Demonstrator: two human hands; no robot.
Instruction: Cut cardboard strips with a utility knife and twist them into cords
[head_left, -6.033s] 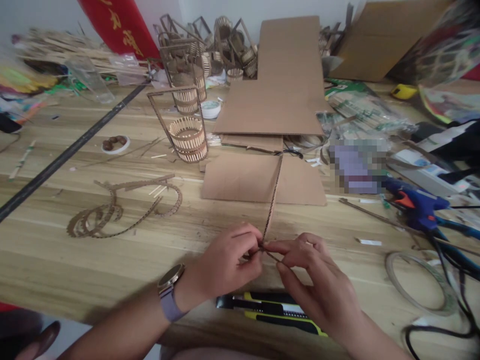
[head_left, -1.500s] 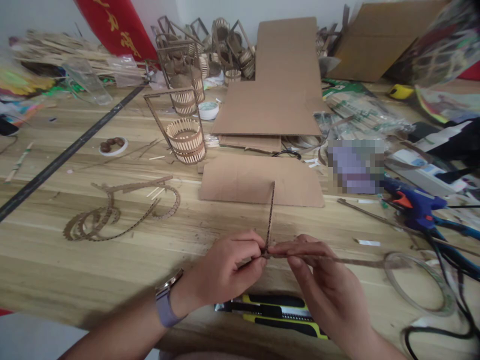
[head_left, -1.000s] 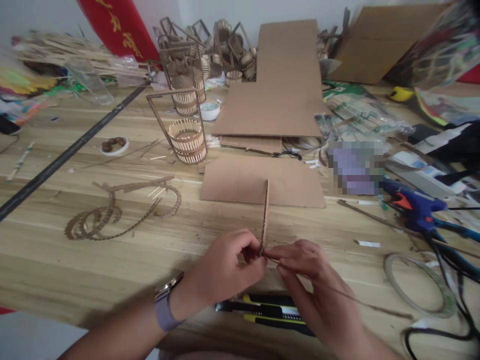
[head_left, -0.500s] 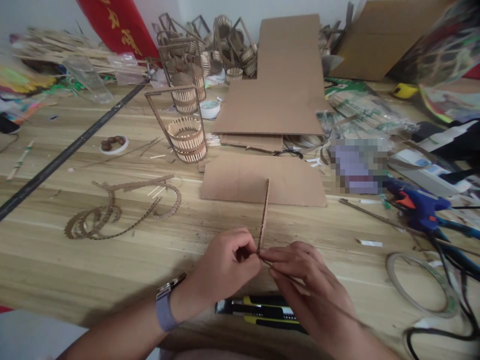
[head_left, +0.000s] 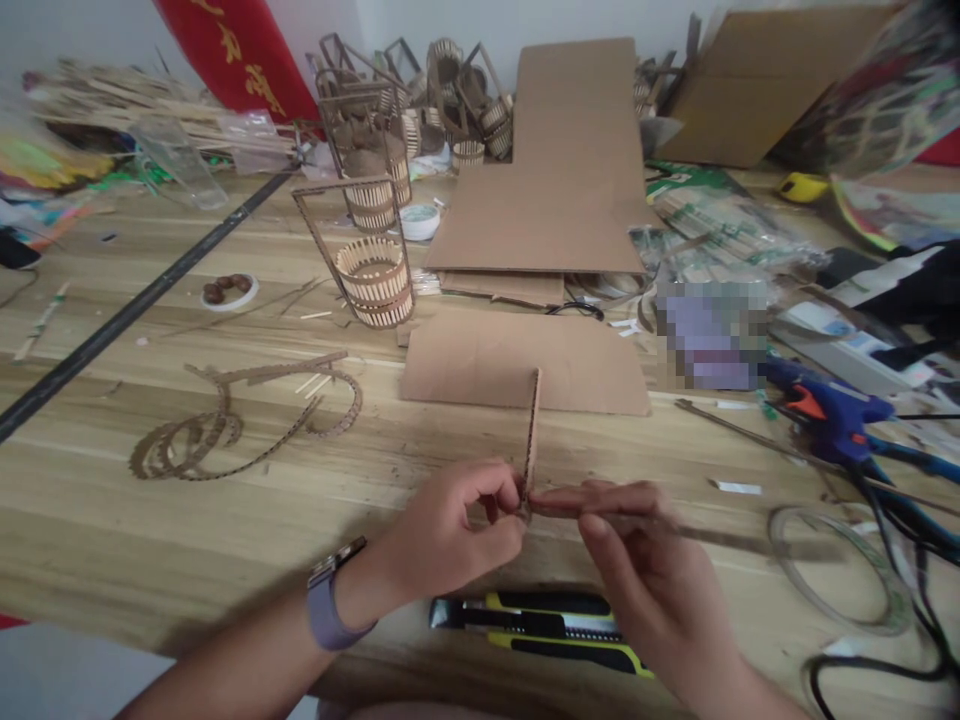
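Observation:
A narrow corrugated cardboard strip (head_left: 533, 425) points away from me over the table. Its near end is pinched between the thumb and fingers of my left hand (head_left: 454, 520), which wears a watch. My right hand (head_left: 652, 560) has its fingertips at that same end, fingers stretched along a blurred strip part (head_left: 727, 540) that runs off to the right. Whether both parts are one piece, I cannot tell. Below my hands lies a yellow and black utility knife (head_left: 555, 620), its right end partly behind my right hand.
Coiled cardboard strips (head_left: 180, 450) lie to the left. A small stick bucket (head_left: 375, 285) with a tall handle stands ahead, beside flat cardboard (head_left: 480, 360). On the right are a blue glue gun (head_left: 844, 410) with cables and a tape ring (head_left: 780, 570). A long black bar (head_left: 150, 290) crosses the left side.
My right hand has turned and shifted slightly right, its fingers straighter, and the strip's tail has swung from my forearm out to the right. My left hand keeps its pinch.

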